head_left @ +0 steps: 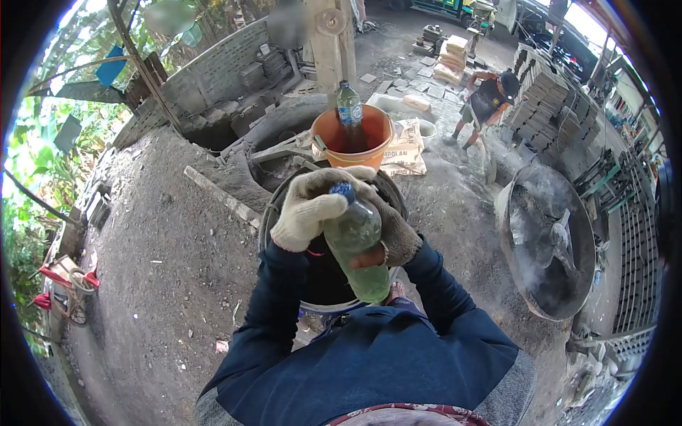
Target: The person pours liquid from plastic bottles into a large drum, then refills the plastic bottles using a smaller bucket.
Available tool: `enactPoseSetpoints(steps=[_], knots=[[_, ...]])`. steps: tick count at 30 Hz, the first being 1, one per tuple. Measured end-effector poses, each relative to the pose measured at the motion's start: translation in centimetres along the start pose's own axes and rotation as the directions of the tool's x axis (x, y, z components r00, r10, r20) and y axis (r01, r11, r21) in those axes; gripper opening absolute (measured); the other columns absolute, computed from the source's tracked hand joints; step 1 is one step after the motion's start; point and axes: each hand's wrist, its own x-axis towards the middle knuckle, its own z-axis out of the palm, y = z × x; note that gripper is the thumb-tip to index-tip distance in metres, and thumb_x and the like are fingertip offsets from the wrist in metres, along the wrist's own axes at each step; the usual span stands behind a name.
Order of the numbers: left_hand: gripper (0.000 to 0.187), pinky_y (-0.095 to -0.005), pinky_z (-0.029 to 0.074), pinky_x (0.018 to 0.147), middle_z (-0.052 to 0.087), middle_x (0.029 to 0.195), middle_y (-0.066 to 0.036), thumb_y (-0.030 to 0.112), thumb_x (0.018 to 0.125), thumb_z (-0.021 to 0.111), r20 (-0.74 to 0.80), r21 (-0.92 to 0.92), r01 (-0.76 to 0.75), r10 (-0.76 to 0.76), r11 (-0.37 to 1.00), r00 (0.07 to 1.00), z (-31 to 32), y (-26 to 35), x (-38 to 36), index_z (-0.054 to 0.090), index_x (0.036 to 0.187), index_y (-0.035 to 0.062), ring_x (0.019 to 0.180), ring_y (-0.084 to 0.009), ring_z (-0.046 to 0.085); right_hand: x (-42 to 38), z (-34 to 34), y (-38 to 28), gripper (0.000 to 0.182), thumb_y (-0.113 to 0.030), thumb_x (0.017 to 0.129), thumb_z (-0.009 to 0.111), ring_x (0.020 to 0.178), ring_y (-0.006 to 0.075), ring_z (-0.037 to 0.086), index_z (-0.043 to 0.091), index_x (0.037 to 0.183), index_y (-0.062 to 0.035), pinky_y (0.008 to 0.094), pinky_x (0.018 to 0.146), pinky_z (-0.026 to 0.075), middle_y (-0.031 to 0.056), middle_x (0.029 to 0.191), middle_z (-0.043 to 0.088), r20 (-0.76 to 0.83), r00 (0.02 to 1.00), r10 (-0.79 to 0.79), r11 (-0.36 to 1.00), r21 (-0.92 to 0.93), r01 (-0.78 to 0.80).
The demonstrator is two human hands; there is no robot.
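A clear plastic bottle [355, 234] with a blue cap and pale green contents is held tilted in front of my chest. My left hand [312, 206], in a whitish knit glove, is closed around the blue cap [342, 191] and neck. My right hand [395, 234], in a greyer glove with bare fingertips, wraps round the bottle's body. Beneath the bottle stands a dark, wide drum [323, 284], partly hidden by my arms. Just beyond it an orange bucket [355, 157] holds another bottle [349, 106], upright, with a blue label.
A paper sack [406, 145] lies beside the bucket. To the right, a large metal basin [508, 234] contains grey powder. Another person [486, 99] bends near stacked tiles [529, 89]. A wooden post [330, 53] rises behind the bucket, and a plank [220, 195] lies on the left.
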Motion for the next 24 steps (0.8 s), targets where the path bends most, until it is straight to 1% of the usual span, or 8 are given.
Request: enactPoseSetpoints(steps=[4, 9, 13, 16, 20, 21, 22, 24], knots=[[0.042, -0.047, 0.05, 0.106, 0.063, 0.132, -0.03, 0.02, 0.077, 0.083, 0.215, -0.03, -0.022, 0.028, 0.999, 0.976, -0.7, 0.1, 1.2, 0.073, 0.11, -0.0042, 0.117, -0.0333, 0.066, -0.4, -0.6, 0.8, 0.113, -0.031, 0.063, 0.099, 0.139, 0.0271, 0.049, 0.037, 0.155, -0.0036, 0.0418, 0.119, 0.037, 0.0151, 0.15, 0.049, 0.165, 0.986, 0.019, 0.992, 0.12, -0.039], [0.038, -0.0442, 0.048, 0.106, 0.066, 0.128, -0.023, 0.016, 0.078, 0.083, 0.282, -0.015, 0.023, -0.017, 1.0, 0.959, -0.7, 0.1, 2.2, 0.071, 0.109, -0.0017, 0.118, -0.0308, 0.064, -0.7, -0.9, 1.2, 0.114, -0.029, 0.062, 0.099, 0.138, 0.0274, 0.049, 0.037, 0.153, -0.0034, 0.0417, 0.118, 0.038, 0.0145, 0.147, 0.05, 0.078, 0.997, 0.006, 0.999, 0.036, -0.009], [0.044, -0.0378, 0.052, 0.091, 0.069, 0.104, -0.01, 0.019, 0.071, 0.092, 0.21, 0.782, -0.105, -0.102, 0.614, 0.972, -0.5, 3.0, 2.2, 0.069, 0.106, 0.0063, 0.104, -0.0246, 0.066, -1.1, -1.3, 3.0, 0.112, -0.025, 0.063, 0.099, 0.136, 0.0285, 0.05, 0.036, 0.152, -0.004, 0.0416, 0.117, 0.04, 0.0143, 0.143, 0.052, 0.028, 0.999, 0.016, 0.991, 0.134, -0.019], [0.035, -0.036, 0.054, 0.07, 0.068, 0.082, -0.009, 0.018, 0.069, 0.089, 0.177, 0.873, -0.093, -0.132, 0.479, 0.975, 0.7, 2.7, 2.5, 0.07, 0.095, 0.0056, 0.074, -0.0228, 0.068, -1.2, -2.2, 4.1, 0.107, -0.02, 0.065, 0.097, 0.135, 0.0291, 0.051, 0.036, 0.152, -0.0061, 0.0421, 0.116, 0.041, 0.0146, 0.142, 0.052, 0.084, 0.993, 0.081, 0.992, 0.093, -0.089], [0.023, -0.0371, 0.055, 0.063, 0.066, 0.071, -0.012, 0.016, 0.071, 0.081, 0.15, 0.924, -0.164, 0.068, 0.347, 0.986, 1.0, -0.3, 1.4, 0.069, 0.086, 0.0041, 0.066, -0.0289, 0.069, 0.3, -6.1, 6.0, 0.121, -0.027, 0.06, 0.102, 0.134, 0.0297, 0.053, 0.032, 0.157, -0.0069, 0.0452, 0.114, 0.043, 0.017, 0.141, 0.054, 0.36, 0.933, 0.022, 1.0, 0.001, -0.024], [0.023, -0.0369, 0.054, 0.061, 0.065, 0.071, -0.012, 0.016, 0.07, 0.081, 0.09, 0.935, -0.12, 0.103, 0.334, 0.991, 1.5, -0.6, 0.9, 0.069, 0.085, 0.004, 0.064, -0.0285, 0.068, 1.5, -8.1, 6.8, 0.124, -0.037, 0.059, 0.101, 0.132, 0.0296, 0.055, 0.033, 0.157, -0.0036, 0.0455, 0.112, 0.045, 0.0178, 0.136, 0.058, 0.406, 0.905, 0.125, 0.982, 0.08, -0.171], [0.023, -0.0368, 0.053, 0.06, 0.065, 0.07, -0.012, 0.016, 0.07, 0.081, 0.029, 0.943, -0.073, 0.139, 0.324, 0.99, 2.1, -0.9, 0.2, 0.068, 0.084, 0.004, 0.062, -0.0281, 0.068, 3.4, -10.8, 7.1, 0.111, -0.039, 0.067, 0.097, 0.126, 0.0273, 0.058, 0.037, 0.153, -0.002, 0.0432, 0.107, 0.049, 0.0167, 0.127, 0.062, 0.379, 0.925, 0.029, 0.996, 0.068, -0.059], [0.022, -0.0403, 0.051, 0.059, 0.064, 0.068, -0.011, 0.015, 0.068, 0.082, -0.17, 0.952, 0.1, 0.23, 0.288, 0.958, 3.9, -1.6, -1.3, 0.067, 0.081, 0.0057, 0.061, -0.0295, 0.065, 7.8, -13.5, 10.3, 0.06, -0.025, 0.084, 0.085, 0.1, 0.0227, 0.067, 0.057, 0.13, 0.0005, 0.0367, 0.087, 0.054, 0.0122, 0.11, 0.064, 0.033, 0.981, 0.192, 0.974, 0.114, -0.194]])
